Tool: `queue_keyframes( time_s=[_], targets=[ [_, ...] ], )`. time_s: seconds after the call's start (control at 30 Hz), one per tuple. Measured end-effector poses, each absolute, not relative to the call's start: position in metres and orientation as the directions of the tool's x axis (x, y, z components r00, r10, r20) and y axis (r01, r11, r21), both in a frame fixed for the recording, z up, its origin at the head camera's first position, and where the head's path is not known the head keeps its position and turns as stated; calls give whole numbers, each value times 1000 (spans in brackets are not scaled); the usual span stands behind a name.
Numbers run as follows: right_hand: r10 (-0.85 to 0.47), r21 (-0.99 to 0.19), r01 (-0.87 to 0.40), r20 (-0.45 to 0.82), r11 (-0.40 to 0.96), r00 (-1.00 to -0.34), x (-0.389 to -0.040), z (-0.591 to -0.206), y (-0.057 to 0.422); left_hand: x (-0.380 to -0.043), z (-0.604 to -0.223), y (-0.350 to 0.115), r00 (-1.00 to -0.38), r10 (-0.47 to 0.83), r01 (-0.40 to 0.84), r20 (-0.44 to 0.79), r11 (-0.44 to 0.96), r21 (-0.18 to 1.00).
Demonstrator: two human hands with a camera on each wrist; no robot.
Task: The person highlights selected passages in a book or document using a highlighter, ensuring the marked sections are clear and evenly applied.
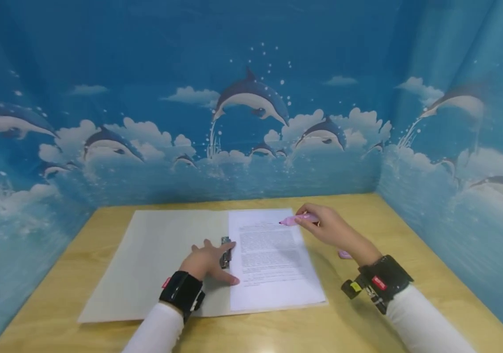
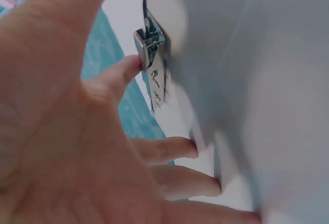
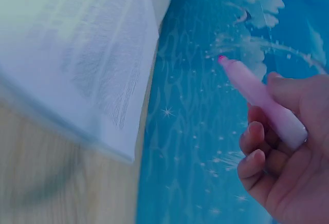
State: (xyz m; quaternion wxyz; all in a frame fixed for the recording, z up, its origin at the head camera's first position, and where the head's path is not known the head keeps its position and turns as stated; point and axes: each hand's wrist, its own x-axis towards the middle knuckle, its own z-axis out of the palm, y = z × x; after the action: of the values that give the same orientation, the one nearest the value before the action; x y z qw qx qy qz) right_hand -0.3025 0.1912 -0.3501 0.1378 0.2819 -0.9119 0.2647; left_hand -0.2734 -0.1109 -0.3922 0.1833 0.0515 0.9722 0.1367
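Pink marker in right hand, over top of printed page.
We see the right hand (image 1: 332,229) gripping the pink marker (image 3: 262,102), tip pointing left, raised off the printed page (image 1: 273,294). Left hand (image 1: 209,260), fingers spread, lies well left of the marker, at the metal clip (image 1: 225,240) of the folder (image 1: 158,260). We spot a pink cap (image 1: 345,254) on the bench (image 1: 277,338) beside the right forearm.

Marker (image 3: 259,96): pale pink, tip (image 3: 221,58) darker pink. Paper (image 1: 273,298): white, grey lines of print (image 1: 271,255). Folder (image 1: 158,264): plain light grey. Clip (image 2: 156,75): silver. Tabletop (image 1: 277,333): yellowish wood grain. Backdrop (image 1: 251,181): blue, printed with dolphins (image 1: 255,93) and white clouds (image 1: 194,95). Sleeves (image 1: 156,329): white. Wristbands (image 1: 181,290), 2: black, red tags (image 1: 379,283).
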Motion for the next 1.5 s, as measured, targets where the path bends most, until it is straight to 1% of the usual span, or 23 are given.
queue_keyframes(
  time_s=[0.07, 0.2, 0.27, 0.33, 0.43, 0.53, 0.7, 0.97, 1.2, 1.5],
  targets=[
    [-407, -465, -552, 380, 693, -831, -318, -357, 186, -272, -393, -110, -923, 162, 51, -350, 951, 305],
    [-278, -661, -413, 306, 626, -911, -345, -370, 171, -273, -396, -109, -926, 174, 61, -334, 944, 324],
    [-229, -723, -370, 291, 583, -929, -357, -376, 160, -274, -397, -109, -930, 166, 52, -329, 944, 327],
    [-197, -748, -363, 305, 556, -932, -367, -383, 149, -276, -398, -111, -930, 158, 43, -331, 943, 329],
    [-184, -715, -400, 363, 573, -913, -379, -393, 132, -278, -400, -114, -930, 144, 24, -339, 942, 336],
    [-191, -652, -425, 400, 628, -897, -388, -402, 121, -280, -403, -115, -930, 130, 8, -343, 943, 334],
    [-211, -592, -419, 390, 688, -896, -397, -410, 118, -279, -404, -115, -936, 116, 3, -333, 947, 322],
    [-246, -588, -444, 388, 676, -888, -409, -421, 124, -281, -406, -111, -935, 73, -44, -346, 946, 320],
    [-222, -601, -453, 420, 659, -880, -412, -429, 123, -280, -403, -108, -933, 51, -61, -355, 953, 297],
    [-211, -609, -412, 375, 678, -903, -415, -428, 119, -282, -401, -110, -926, 49, -67, -373, 955, 290]
  ],
)
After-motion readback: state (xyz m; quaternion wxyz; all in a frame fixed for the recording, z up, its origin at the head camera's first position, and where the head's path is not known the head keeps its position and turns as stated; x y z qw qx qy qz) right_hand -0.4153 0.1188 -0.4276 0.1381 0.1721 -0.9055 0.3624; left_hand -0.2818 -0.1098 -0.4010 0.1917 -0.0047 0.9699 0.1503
